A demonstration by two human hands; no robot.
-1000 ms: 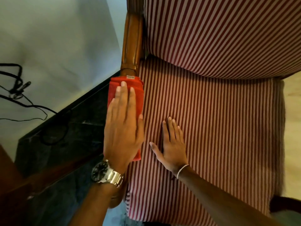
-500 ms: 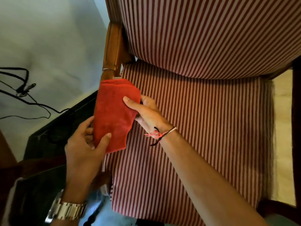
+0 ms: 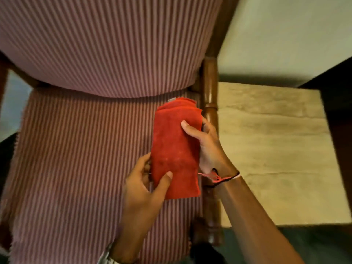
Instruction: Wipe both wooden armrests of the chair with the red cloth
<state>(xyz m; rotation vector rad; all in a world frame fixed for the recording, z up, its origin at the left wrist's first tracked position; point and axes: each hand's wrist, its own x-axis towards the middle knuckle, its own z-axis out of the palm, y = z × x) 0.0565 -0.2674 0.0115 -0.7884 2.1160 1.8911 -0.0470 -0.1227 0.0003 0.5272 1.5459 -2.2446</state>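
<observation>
A folded red cloth (image 3: 176, 147) hangs above the right side of the striped seat (image 3: 85, 159), held by both hands. My left hand (image 3: 146, 189) pinches its lower left edge with the thumb on top. My right hand (image 3: 206, 147) grips its right edge, thumb across the cloth. Directly right of the cloth runs the right wooden armrest (image 3: 209, 92), partly hidden behind my right hand and wrist. The left armrest shows only as a dark strip at the far left edge (image 3: 2, 80).
The striped backrest (image 3: 106, 44) fills the top. A light wooden side table (image 3: 276, 149) stands right of the armrest, with a dark piece of furniture (image 3: 339, 115) beyond it. Dark floor lies below the table.
One second ago the cloth lay on the left armrest under my left hand. Both hands then lifted it, and it has been carried across the seat to beside the right armrest.
</observation>
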